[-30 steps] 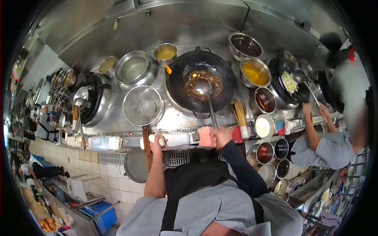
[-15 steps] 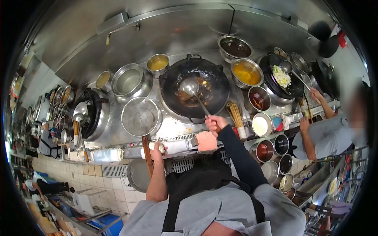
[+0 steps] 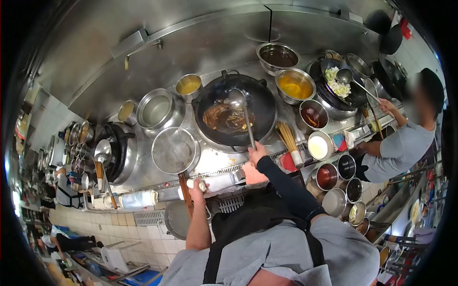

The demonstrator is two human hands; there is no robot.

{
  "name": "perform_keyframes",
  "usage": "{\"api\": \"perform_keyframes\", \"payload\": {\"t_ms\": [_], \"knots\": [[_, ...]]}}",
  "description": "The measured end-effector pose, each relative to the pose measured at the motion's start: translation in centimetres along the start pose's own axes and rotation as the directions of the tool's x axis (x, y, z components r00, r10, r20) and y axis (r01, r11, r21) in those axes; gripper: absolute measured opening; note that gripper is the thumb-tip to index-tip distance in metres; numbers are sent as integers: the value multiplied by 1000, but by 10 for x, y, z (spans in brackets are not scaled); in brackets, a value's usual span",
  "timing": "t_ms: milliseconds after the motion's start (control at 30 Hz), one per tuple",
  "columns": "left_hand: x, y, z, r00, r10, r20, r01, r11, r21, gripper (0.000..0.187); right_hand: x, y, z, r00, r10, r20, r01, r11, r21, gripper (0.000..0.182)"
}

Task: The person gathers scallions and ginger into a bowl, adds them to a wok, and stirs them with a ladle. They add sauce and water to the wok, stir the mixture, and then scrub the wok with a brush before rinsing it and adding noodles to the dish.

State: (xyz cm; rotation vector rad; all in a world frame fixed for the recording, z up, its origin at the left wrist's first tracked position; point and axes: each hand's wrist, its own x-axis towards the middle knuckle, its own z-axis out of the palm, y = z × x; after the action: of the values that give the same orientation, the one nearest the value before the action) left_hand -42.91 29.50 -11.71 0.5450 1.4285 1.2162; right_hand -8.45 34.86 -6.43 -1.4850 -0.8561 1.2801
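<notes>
My right hand (image 3: 257, 153) is closed around the handle of a ladle (image 3: 248, 125), whose bowl rests in the far part of a large black wok (image 3: 210, 132). Brown sauce (image 3: 217, 117) with small yellowish bits coats the wok's bottom. At the counter's front edge, my left hand (image 3: 196, 191) grips a bunched white cloth (image 3: 196, 185). Just beside that hand is the wooden handle of a round mesh strainer (image 3: 174, 150), which lies on the steel counter left of the wok.
Right of the wok stand a bowl of yellow liquid (image 3: 296, 86), a pot of dark red sauce (image 3: 313, 114) and a bamboo brush (image 3: 287, 138). A water pot (image 3: 156, 108) is at left. A co-worker (image 3: 405, 138) works a ladle in another wok (image 3: 355, 99) at right.
My ladle has shifted toward the wok's far side, its handle now more upright in view. The brown sauce shows more widely. My left hand keeps the cloth, and the whole view has shifted slightly.
</notes>
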Motion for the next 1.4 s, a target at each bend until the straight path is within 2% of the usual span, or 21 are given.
{"api": "perform_keyframes", "payload": {"t_ms": [33,100,200,267,333,400,433,467,600,633,667,700,767,800,867,1000,1100,1167,1200,1267,1400], "knots": [[2,1,-1,1000,7,17,-7,1000,8,33,-7,15,10,940,-306,-154,186,833,-522,38],[1,-1,-2,1000,-6,4,7,999,-44,31,-62,-22,19,983,-73,-170,-44,800,-598,55],[1,-11,-5,1000,23,20,-22,998,-64,32,-61,-20,8,969,197,152,-214,971,108,35],[5,-8,0,1000,-11,16,12,999,-40,32,7,-15,-19,732,253,632,-654,521,549,14],[4,-6,-1,1000,-16,-8,16,1000,-14,30,18,-26,-27,860,231,455,-485,646,590,18],[2,0,-1,1000,-27,-1,27,1000,-12,29,27,16,-8,996,-27,-87,25,999,-22,20],[1,3,2,999,-35,2,35,999,-15,29,21,41,5,870,-416,-265,187,775,-603,28],[0,2,3,1000,-16,-20,16,1000,6,28,-36,-30,5,973,23,-230,-150,820,-552,49],[-27,11,22,996,-74,-40,74,997,-14,28,-43,-24,-12,988,119,99,-96,972,-215,31],[-43,16,27,991,-127,-28,126,991,-37,29,-15,-21,-30,898,162,408,-306,897,318,18],[-58,18,37,990,-137,28,138,988,-63,29,14,-15,-48,714,188,674,-659,506,557,7],[-61,10,40,973,-197,122,206,976,-65,28,6,-58,-51,756,272,596,-652,399,645,14],[-76,7,55,925,-224,307,240,971,-14,29,29,-21,-43,937,206,283,-324,816,478,12],[-85,11,62,927,-199,317,206,978,9,28,34,11,-30,1000,-13,-13,13,999,30,26],[-105,17,80,930,-155,334,151,988,40,26,-18,-3,-13,967,-168,-193,35,834,-551,56],[-114,19,84,922,-185,339,150,981,127,20,-29,-7,-27,956,166,243,-186,980,64,24],[-116,24,90,889,-235,392,188,970,157,18,15,-64,-54,729,321,605,-685,355,636,13],[-124,36,98,902,-205,380,187,979,84,18,49,-18,-53,860,173,481,-447,711,543,16],[-127,41,101,913,-191,361,181,982,62,18,63,25,-36,994,-60,87,51,994,95,23],[-125,39,104,935,-166,314,174,985,2,19,-21,-37,-16,982,-76,-175,-41,811,-583,44],[-108,24,111,963,-204,176,225,969,-105,20,-32,-28,-24,975,185,122,-167,976,-141,19]]}}
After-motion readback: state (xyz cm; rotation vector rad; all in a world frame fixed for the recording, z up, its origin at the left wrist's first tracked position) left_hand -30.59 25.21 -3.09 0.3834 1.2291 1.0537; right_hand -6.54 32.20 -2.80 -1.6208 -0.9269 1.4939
